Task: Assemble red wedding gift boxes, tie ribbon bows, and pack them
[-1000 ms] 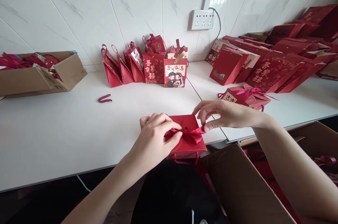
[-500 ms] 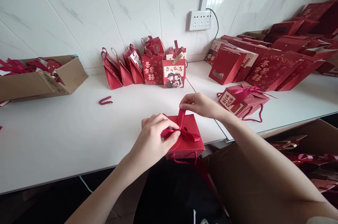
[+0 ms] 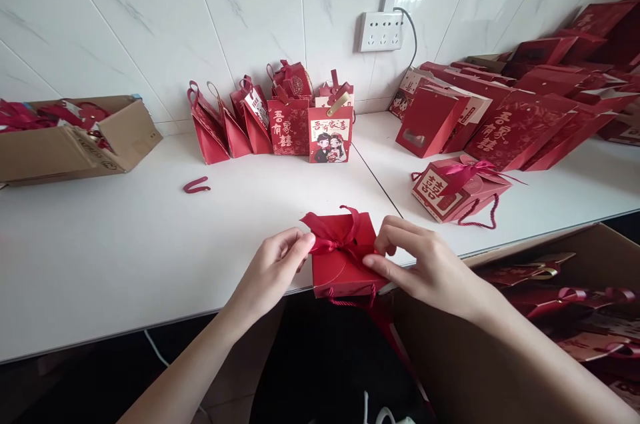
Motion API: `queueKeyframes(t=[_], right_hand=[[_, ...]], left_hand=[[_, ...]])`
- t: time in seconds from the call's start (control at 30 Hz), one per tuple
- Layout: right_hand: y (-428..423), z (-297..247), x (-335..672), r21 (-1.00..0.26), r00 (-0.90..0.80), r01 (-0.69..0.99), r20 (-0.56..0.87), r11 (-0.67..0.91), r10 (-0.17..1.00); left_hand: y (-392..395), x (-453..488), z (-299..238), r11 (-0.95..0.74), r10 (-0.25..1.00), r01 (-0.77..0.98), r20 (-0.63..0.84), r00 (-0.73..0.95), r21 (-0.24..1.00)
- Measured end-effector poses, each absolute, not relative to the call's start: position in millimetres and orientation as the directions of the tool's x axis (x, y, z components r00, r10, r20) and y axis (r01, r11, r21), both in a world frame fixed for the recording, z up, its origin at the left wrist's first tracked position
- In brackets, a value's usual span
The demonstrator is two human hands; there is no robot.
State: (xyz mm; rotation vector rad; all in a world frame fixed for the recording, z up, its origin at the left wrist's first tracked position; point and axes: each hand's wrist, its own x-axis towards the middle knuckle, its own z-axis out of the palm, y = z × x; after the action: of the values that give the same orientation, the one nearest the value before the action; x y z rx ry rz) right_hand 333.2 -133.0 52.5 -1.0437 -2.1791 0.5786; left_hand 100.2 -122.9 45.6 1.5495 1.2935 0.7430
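A small red gift box (image 3: 345,271) lies at the front edge of the white table (image 3: 125,251), with a red ribbon bow (image 3: 335,234) on its top. My left hand (image 3: 275,267) pinches the bow's left loop between thumb and fingers. My right hand (image 3: 425,264) pinches the ribbon on the bow's right side, its fingertips resting on the box. A red cord handle hangs from the box's near side over the table edge.
Several upright red gift bags (image 3: 280,121) stand by the tiled wall. A finished ribboned box (image 3: 460,187) lies to the right, with flat red bags (image 3: 510,117) piled behind it. Cardboard cartons sit at far left (image 3: 75,144) and lower right (image 3: 560,264). A loose red handle (image 3: 196,186) lies on the table.
My right hand let go of the ribbon end it had pulled up and away, came back toward me, and now pinches the bow's right side. My left hand shifted to the left loop.
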Motion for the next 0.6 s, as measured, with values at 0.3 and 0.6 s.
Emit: queueKeyframes(t=[0.3, 0.6], right_hand=[[-132, 36, 326, -0.997, -0.251, 0.046, 0.045, 0.058, 0.967], [-132, 14, 324, -0.876, -0.329, -0.419, -0.097, -0.237, 0.939]], left_hand=[[-134, 111, 24, -0.032, 0.977, 0.169, -0.005, 0.213, 0.985], [-137, 113, 12, -0.065, 0.984, 0.062, 0.054, 0.169, 0.996]])
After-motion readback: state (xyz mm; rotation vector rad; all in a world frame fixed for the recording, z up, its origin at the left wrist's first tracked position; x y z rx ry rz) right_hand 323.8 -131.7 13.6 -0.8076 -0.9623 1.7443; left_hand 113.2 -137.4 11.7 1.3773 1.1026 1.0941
